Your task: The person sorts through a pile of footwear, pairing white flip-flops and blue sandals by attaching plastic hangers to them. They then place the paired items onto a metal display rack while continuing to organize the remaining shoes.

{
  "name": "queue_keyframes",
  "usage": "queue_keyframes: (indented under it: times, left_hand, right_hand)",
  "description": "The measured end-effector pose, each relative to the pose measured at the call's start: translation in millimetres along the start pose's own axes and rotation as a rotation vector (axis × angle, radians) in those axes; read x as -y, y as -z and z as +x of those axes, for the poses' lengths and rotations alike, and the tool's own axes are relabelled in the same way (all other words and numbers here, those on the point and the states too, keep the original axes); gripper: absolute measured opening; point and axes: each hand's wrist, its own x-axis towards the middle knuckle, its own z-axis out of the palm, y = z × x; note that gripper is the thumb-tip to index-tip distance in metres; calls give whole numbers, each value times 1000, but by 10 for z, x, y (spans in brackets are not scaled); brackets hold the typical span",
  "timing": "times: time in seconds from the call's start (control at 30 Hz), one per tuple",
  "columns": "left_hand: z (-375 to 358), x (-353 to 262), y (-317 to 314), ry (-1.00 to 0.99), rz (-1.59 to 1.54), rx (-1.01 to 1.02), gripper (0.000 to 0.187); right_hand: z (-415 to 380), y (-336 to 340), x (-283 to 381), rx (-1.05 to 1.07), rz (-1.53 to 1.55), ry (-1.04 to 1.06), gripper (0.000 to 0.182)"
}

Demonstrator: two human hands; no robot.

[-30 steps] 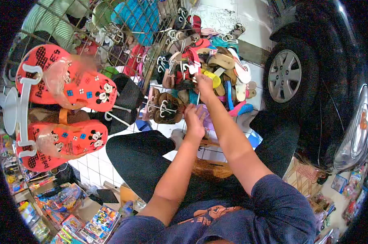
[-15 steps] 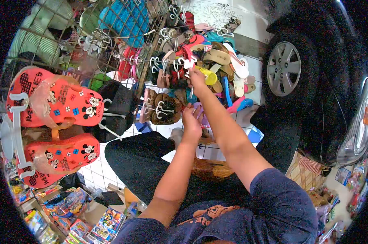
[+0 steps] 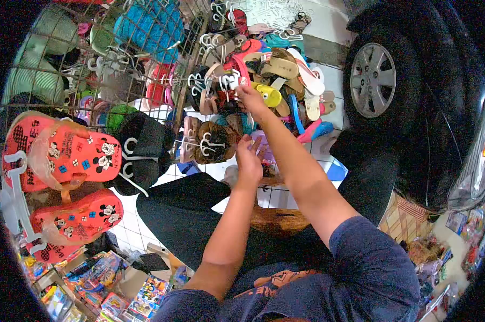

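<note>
My right hand (image 3: 249,101) reaches forward with curled fingers closed at a white plastic hanger (image 3: 229,80). Dark red and black sandals (image 3: 226,100) hang just below that hanger, and a red-pink sandal (image 3: 241,68) lies right behind it. Closer to me, my left hand (image 3: 248,158) is held up with its fingers apart and nothing visible in it. A purple slipper (image 3: 266,149) shows behind its fingers. Left of it are brown furry sandals (image 3: 209,144) on a white hanger. A yellow slipper (image 3: 268,95) lies beside my right hand.
A wire rack (image 3: 114,64) with hanging footwear stands on the left. Red cartoon-print slippers (image 3: 65,153) hang close to me there. A loose pile of slippers (image 3: 283,68) covers the floor ahead. At right is a dark car with its wheel (image 3: 373,79). Boxed toys (image 3: 100,273) lie lower left.
My right hand has moved left and slightly up, bringing the white hanger over the dark red and black sandals. My left hand has stayed nearly in place. The view has shifted slightly.
</note>
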Motion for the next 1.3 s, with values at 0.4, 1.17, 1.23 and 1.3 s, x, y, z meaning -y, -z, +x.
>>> queue_keyframes:
  times: [0.4,1.17,1.23,1.3]
  left_hand:
    - [-15,-37,-8,-16,-33,-10,36]
    - [-5,109,-16,44,173,2,37]
    - [-56,102,-47,34,179,37,38]
    - [-129,52,-106,45,194,72,44]
  right_hand:
    - [49,288,-147,-95,-205,-66,31]
    - [108,2819,32,-625,-108,-44,46]
    - [-87,2835,386,-631,-313,-60,44]
    - [-391,2672,904,-748,-189,54,46]
